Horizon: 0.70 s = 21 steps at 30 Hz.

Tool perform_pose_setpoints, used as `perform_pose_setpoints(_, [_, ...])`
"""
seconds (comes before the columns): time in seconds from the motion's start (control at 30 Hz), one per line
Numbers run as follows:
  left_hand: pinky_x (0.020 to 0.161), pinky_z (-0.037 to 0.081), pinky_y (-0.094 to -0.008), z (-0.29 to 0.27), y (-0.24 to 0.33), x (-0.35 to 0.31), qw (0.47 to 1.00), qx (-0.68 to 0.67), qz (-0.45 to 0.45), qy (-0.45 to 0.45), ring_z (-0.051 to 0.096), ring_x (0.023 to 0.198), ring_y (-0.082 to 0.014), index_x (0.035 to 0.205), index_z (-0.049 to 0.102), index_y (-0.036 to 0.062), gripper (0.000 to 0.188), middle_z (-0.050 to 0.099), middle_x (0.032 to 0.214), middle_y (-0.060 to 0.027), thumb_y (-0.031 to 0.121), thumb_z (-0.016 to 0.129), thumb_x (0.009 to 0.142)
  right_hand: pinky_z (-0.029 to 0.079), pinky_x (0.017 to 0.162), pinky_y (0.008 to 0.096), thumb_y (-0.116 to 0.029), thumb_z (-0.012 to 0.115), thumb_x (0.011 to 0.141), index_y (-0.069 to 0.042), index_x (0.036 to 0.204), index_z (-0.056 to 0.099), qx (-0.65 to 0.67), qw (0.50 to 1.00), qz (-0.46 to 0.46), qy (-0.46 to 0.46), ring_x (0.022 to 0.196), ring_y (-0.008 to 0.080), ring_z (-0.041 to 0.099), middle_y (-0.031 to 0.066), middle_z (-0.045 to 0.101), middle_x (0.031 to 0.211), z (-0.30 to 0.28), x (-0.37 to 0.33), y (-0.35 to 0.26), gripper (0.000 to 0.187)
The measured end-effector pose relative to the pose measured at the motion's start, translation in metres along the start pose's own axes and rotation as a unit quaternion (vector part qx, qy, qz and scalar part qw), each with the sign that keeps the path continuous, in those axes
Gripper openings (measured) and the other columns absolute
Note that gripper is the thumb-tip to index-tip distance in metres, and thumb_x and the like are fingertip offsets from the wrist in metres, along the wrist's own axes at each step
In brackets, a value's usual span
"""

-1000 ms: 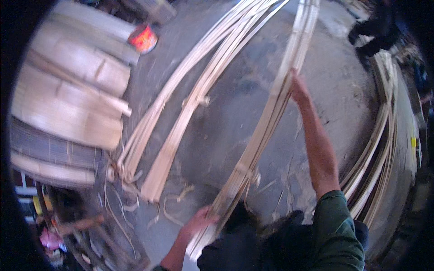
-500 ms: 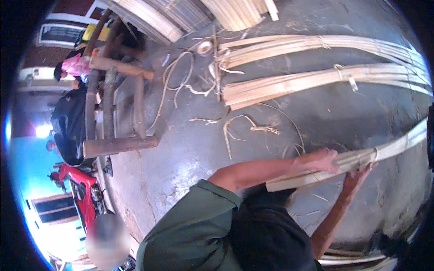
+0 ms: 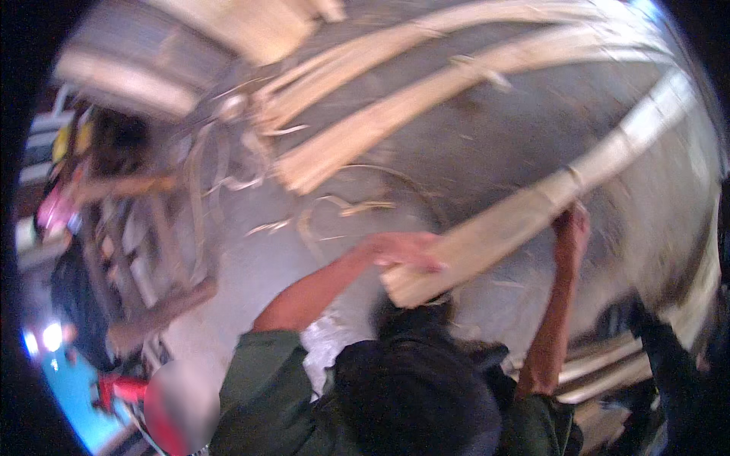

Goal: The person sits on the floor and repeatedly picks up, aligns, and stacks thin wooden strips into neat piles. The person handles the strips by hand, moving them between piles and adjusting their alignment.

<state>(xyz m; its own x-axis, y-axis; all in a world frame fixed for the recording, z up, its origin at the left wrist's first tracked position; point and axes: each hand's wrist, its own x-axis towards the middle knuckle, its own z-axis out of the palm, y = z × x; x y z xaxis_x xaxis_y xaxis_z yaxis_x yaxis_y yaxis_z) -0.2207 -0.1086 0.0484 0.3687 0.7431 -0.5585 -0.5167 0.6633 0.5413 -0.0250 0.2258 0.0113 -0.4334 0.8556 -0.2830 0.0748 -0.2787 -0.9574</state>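
A long bundle of pale, flat wooden or bamboo strips (image 3: pixel 494 239) slants from just in front of me toward the far right, with a tie around it partway along. My left hand (image 3: pixel 411 251) is closed on its near end, the thumb side over the edge. Farther along, my right hand (image 3: pixel 570 224) grips the lower right edge close to the tie. Some of its fingers are hidden by the strips. Motion blurs the view.
Two more tied strip bundles (image 3: pixel 380 125) lie on the grey floor beyond. Loose binding strips (image 3: pixel 334 209) are scattered before me. A wooden frame (image 3: pixel 152 304) stands at left, stacked strips (image 3: pixel 251 26) at far left. More strips (image 3: pixel 608 372) lie at lower right, beside a dark shape (image 3: pixel 677 365).
My view has turned, and the surroundings have shifted left. My left hand has moved back to the bundle's near end, which now tilts more steeply. The right hand stays near the tie.
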Motion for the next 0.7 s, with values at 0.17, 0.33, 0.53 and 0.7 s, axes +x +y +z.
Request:
perform_pose_setpoints(0.17, [0.101,0.042,-0.0324,0.003,0.010,-0.004,0.995,0.048,-0.002,0.087,0.053,0.116,-0.0166,0.145,0.039,0.0013,0.074,0.057,0.128,-0.0098,0.027,0.075,0.084,0.049,0.062,0.0227,-0.032,0.064,0.095,-0.008,0.110,0.067,-0.048,0.999,0.014,0.007,0.069,0.0069,0.057,-0.0009,0.060,0.081,-0.019,0.011,-0.030,0.028])
perform_pose_setpoints(0.33, [0.101,0.042,-0.0305,-0.004,0.005,-0.006,0.996,0.013,-0.002,0.092,0.054,0.117,-0.0151,0.145,0.039,0.0012,0.079,0.057,0.130,-0.0090,0.023,0.078,0.080,0.049,0.059,0.0224,-0.033,0.061,0.097,-0.010,0.100,0.064,0.128,0.988,0.085,-0.001,0.061,0.0081,0.056,-0.0018,0.059,0.076,-0.004,0.002,-0.043,0.023])
perform_pose_setpoints(0.53, [0.099,0.043,-0.0293,0.007,0.013,-0.009,0.996,-0.003,-0.011,0.089,0.056,0.113,-0.0137,0.145,0.039,0.0014,0.080,0.059,0.128,-0.0075,0.020,0.080,0.078,0.053,0.072,0.0307,-0.030,0.063,0.096,-0.010,0.101,0.058,0.158,0.984,0.074,-0.042,0.080,0.0135,0.061,0.0047,0.063,0.092,-0.018,0.013,-0.030,0.021])
perform_pose_setpoints(0.7, [0.099,0.045,-0.0304,0.002,0.004,-0.009,0.996,-0.031,-0.001,0.079,0.057,0.112,-0.0139,0.144,0.039,0.0008,0.080,0.059,0.127,-0.0075,0.019,0.079,0.077,0.052,0.079,0.0325,-0.024,0.063,0.095,-0.005,0.103,0.063,0.130,0.977,0.152,-0.068,0.087,0.0138,0.060,0.0053,0.064,0.095,-0.021,0.016,-0.024,0.020])
